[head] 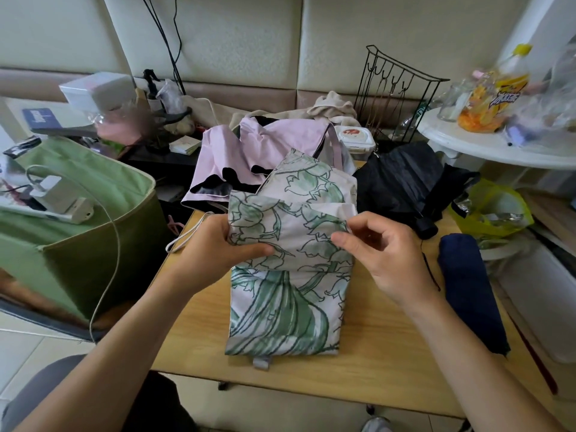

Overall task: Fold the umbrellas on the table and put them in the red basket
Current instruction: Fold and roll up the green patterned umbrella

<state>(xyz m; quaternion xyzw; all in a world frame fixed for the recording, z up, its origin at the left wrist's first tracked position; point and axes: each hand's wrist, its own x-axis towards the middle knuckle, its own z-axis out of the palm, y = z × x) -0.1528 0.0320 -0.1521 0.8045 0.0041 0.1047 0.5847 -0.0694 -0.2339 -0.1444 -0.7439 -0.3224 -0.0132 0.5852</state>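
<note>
A light wooden table carried four collapsed umbrellas as a person worked at its near edge. Largest at the far edge lay a crumpled pale lilac fabric umbrella, a limp black pleated umbrella slumped toward the far right corner, and a tightly rolled navy blue umbrella lay along the right edge. At the centre sat the white umbrella printed with green leaves, its thin, slippery canopy flattened into a rough oblong with a small grey strap tab at the near end. The left hand gripped the canopy's left fold, thumb across the cloth; the right hand pinched a loose panel between thumb and forefinger. The fold would likely go best if each panel were drawn flat and laid one way round the shaft before rolling, so the strap could close over an even bundle. No red basket appeared; a green fabric bin stood off the table's left edge.
</note>
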